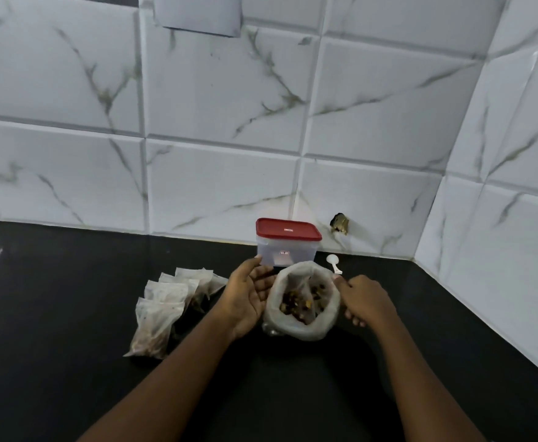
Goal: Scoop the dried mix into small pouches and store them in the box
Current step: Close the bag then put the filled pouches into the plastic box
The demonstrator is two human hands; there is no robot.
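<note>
An open plastic bag (302, 327) of brown dried mix stands on the black counter (70, 282), its rim rolled down. My left hand (248, 295) is open, palm toward the bag's left side, with its fingertips up by the lower left corner of the box. My right hand (368, 298) has curled fingers beside the bag's right rim, and its thumb tip lies close to the rim and the spoon's handle; a grip does not show. The clear box (285, 253) stands behind the bag with its red lid (288, 229) on. A white spoon (333, 262) lies right of the box. Several filled pouches (165, 301) lie to the left.
White marble-look tiled walls (223, 173) close off the counter at the back and on the right, forming a corner. A small broken spot (340, 223) marks the back wall near the box. A sheet of paper (197, 14) hangs on the wall at the top.
</note>
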